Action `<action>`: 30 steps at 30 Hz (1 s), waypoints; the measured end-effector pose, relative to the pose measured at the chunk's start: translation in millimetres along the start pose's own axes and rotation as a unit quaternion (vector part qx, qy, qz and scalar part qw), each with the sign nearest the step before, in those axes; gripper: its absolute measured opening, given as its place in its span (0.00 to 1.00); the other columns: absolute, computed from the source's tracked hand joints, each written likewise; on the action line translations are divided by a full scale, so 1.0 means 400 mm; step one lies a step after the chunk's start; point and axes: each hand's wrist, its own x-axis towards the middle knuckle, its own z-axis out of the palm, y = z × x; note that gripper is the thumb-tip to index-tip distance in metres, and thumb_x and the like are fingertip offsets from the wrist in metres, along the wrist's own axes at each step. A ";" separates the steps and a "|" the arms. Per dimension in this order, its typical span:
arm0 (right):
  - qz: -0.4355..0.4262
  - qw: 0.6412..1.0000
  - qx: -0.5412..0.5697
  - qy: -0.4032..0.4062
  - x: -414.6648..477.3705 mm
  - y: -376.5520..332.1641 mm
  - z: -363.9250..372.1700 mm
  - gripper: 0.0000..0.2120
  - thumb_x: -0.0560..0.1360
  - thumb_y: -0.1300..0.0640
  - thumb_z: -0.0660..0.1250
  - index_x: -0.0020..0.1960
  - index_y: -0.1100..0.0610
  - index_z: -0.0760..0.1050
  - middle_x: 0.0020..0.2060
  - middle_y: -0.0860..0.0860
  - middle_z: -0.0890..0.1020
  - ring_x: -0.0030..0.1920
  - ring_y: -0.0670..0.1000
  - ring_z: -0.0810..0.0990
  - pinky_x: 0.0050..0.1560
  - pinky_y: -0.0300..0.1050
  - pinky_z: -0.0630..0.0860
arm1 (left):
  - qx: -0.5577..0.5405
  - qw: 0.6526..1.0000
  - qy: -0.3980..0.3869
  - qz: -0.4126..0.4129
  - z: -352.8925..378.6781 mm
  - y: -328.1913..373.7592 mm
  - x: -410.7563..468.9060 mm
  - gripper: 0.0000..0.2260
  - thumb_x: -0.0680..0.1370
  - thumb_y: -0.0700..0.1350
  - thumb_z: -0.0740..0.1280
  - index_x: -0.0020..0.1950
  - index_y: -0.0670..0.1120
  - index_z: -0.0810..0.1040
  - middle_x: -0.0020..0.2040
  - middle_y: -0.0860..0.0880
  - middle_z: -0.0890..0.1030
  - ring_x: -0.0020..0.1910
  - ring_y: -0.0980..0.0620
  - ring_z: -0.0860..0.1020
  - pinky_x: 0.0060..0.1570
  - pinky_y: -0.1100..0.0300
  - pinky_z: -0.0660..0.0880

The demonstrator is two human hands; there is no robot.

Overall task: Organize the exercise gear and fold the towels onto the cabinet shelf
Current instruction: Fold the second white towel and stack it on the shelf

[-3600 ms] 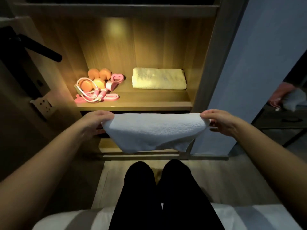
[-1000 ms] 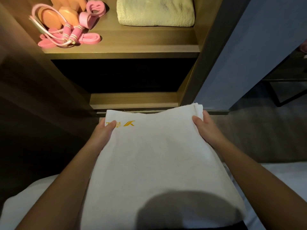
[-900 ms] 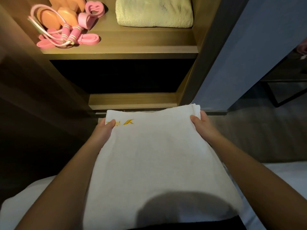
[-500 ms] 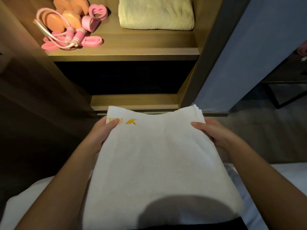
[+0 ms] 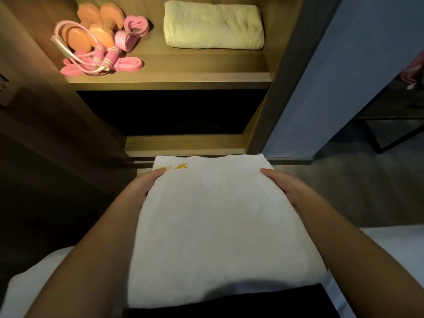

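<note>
— White towel (image 5: 218, 226), folded flat: where do you have it?

— Below the cabinet shelf (image 5: 183, 74) and out in front of its front edge, spread flat close to me. Its gold logo (image 5: 181, 166) is on the corner nearest the shelf's left end.

— And your hands?

— My left hand (image 5: 143, 188) grips the towel's left edge, thumb on top, the fingers hidden beneath. My right hand (image 5: 284, 187) grips the right edge the same way, thumb over the cloth. Both sit near the end that faces the shelf.

— What lies on the shelf itself?

— At its right end there is a folded yellow towel (image 5: 213, 25), pushed towards the back. At its left end are orange dumbbells (image 5: 101, 35), with a pink skipping rope (image 5: 109, 58) looped over them. A pink band (image 5: 128, 65) lies towards the shelf's front, and a pink heart-shaped ring (image 5: 136, 26) sits just beside the dumbbells.
</note>
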 end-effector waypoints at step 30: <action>-0.025 0.959 -0.023 -0.281 -0.280 0.207 -0.168 0.27 0.74 0.58 0.67 0.71 0.61 0.67 0.65 0.61 0.77 0.65 0.63 0.77 0.60 0.55 0.78 | 0.252 0.940 -0.175 0.152 -0.186 -0.232 -0.368 0.34 0.59 0.63 0.80 0.61 0.52 0.78 0.54 0.53 0.84 0.54 0.50 0.83 0.46 0.56 0.80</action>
